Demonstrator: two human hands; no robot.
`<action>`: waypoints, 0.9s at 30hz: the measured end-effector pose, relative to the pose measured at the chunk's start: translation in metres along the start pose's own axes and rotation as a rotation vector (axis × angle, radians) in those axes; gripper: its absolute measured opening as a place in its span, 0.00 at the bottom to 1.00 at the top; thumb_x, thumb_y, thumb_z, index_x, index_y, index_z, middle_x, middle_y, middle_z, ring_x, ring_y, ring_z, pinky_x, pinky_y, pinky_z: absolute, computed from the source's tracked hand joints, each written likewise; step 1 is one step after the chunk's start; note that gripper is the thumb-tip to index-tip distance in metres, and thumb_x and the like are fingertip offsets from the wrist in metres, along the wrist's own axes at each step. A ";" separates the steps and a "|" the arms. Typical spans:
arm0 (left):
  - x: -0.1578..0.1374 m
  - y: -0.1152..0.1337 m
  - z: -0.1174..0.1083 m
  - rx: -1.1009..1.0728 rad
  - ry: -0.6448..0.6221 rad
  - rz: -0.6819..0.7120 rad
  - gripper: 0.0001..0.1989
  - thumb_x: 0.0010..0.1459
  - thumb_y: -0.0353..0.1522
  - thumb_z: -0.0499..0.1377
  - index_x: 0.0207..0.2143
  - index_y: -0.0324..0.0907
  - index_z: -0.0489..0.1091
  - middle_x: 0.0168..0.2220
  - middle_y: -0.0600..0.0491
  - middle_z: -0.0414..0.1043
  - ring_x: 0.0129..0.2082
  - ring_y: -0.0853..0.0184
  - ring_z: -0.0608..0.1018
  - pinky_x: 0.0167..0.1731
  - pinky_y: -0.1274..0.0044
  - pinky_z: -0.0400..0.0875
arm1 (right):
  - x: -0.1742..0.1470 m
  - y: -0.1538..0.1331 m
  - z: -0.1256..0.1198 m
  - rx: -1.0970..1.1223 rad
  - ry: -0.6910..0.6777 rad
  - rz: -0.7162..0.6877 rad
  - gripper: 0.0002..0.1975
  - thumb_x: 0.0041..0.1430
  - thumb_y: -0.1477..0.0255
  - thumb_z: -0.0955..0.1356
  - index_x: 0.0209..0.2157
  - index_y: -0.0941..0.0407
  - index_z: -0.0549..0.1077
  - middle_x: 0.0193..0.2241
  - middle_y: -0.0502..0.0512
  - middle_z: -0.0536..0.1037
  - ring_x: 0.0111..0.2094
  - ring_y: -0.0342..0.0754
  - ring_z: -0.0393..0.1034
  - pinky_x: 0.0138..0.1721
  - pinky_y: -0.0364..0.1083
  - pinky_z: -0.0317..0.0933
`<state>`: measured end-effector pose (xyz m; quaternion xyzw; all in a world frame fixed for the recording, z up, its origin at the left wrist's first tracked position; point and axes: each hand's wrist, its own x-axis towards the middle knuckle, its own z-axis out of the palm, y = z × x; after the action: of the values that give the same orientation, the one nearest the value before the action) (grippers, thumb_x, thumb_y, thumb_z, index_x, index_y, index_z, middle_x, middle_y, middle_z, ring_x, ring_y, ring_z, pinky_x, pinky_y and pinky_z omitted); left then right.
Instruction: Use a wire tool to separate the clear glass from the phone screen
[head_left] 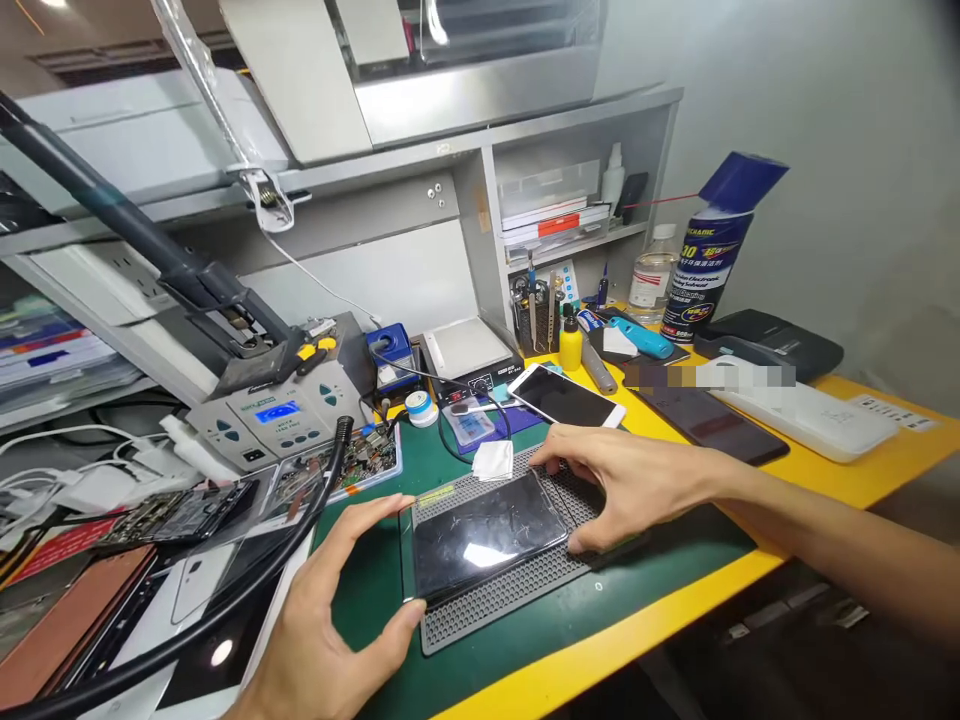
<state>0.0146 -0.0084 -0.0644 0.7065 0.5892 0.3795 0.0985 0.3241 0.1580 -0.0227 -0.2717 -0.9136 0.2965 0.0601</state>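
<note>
It looked to me like an electronics repair workshop. On the yellow bench (840, 490) stood a control box (285, 430) with a lit blue display, and a tray of bare circuit boards (367, 455) sat beside it. Tweezers (533, 320) stood at a black mesh pot, a tall spray can (701, 280) was labelled as cleaning solvent, and a white phone (568, 395) and a black screen (480, 535) lay among the tools.

Pale wall (847, 180), grey shelving (489, 200), yellow-edged table (600, 640)
</note>
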 end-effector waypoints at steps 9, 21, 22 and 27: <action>0.017 0.010 -0.014 0.060 -0.111 0.091 0.39 0.54 0.29 0.64 0.66 0.50 0.55 0.59 0.45 0.68 0.58 0.53 0.75 0.62 0.55 0.68 | -0.006 -0.004 0.001 -0.009 0.108 -0.026 0.34 0.45 0.62 0.76 0.54 0.57 0.70 0.39 0.53 0.72 0.34 0.49 0.66 0.33 0.46 0.62; 0.034 0.026 -0.012 0.146 -0.174 0.120 0.47 0.51 0.28 0.66 0.68 0.54 0.47 0.60 0.47 0.67 0.59 0.55 0.75 0.62 0.57 0.68 | -0.008 -0.010 -0.003 -0.045 0.162 -0.046 0.30 0.46 0.64 0.74 0.52 0.56 0.70 0.37 0.53 0.72 0.32 0.49 0.65 0.31 0.47 0.61; 0.034 0.027 -0.012 0.158 -0.187 0.113 0.47 0.51 0.29 0.66 0.68 0.55 0.46 0.60 0.47 0.67 0.59 0.55 0.75 0.62 0.57 0.69 | -0.008 -0.010 -0.003 -0.044 0.158 -0.048 0.30 0.46 0.64 0.74 0.52 0.56 0.70 0.37 0.53 0.71 0.32 0.49 0.65 0.31 0.47 0.61; 0.032 0.029 -0.006 0.229 -0.214 0.140 0.48 0.51 0.30 0.66 0.69 0.54 0.44 0.62 0.45 0.66 0.61 0.51 0.73 0.62 0.53 0.69 | -0.008 -0.010 -0.001 -0.044 0.157 -0.047 0.28 0.47 0.66 0.74 0.52 0.55 0.69 0.37 0.52 0.71 0.32 0.48 0.65 0.31 0.46 0.60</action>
<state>0.0331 0.0108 -0.0294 0.7889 0.5639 0.2385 0.0529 0.3268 0.1471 -0.0160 -0.2737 -0.9186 0.2525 0.1323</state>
